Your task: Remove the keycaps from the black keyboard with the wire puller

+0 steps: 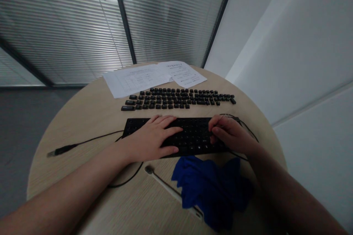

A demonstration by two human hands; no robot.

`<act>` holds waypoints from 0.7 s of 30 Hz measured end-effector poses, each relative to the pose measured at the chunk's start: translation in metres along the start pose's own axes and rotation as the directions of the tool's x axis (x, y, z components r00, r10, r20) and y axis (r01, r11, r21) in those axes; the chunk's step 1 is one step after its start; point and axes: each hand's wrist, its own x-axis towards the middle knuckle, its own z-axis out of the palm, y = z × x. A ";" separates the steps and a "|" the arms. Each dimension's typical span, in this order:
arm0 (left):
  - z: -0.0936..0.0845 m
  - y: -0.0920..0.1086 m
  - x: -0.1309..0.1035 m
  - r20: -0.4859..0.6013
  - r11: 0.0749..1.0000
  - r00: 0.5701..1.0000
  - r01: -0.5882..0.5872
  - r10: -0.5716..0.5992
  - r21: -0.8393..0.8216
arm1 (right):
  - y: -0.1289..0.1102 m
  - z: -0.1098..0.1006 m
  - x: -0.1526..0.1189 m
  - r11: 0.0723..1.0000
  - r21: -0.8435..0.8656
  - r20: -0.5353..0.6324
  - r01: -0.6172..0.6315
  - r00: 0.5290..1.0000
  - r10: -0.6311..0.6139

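Observation:
A black keyboard lies flat across the round table. My left hand rests on its left half with fingers spread, covering part of it. Over the right part, my right hand is closed with its fingers curled and the thumb against them; whatever they hold is hidden or too small to name. Just behind the keyboard, loose black keycaps are laid out in rows. In front of it lie a crumpled blue cloth and a brush with a pale handle, partly under the cloth.
A black cable with a USB plug stretches to the left, and more cable loops at the right. Printed papers lie at the far edge of the wooden table. Blinds and a white wall stand behind.

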 end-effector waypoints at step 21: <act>0.004 -0.005 0.004 -0.037 1.000 0.999 -0.003 0.004 0.012 | 0.006 0.007 0.002 0.997 -0.013 0.053 -0.080 0.995 0.080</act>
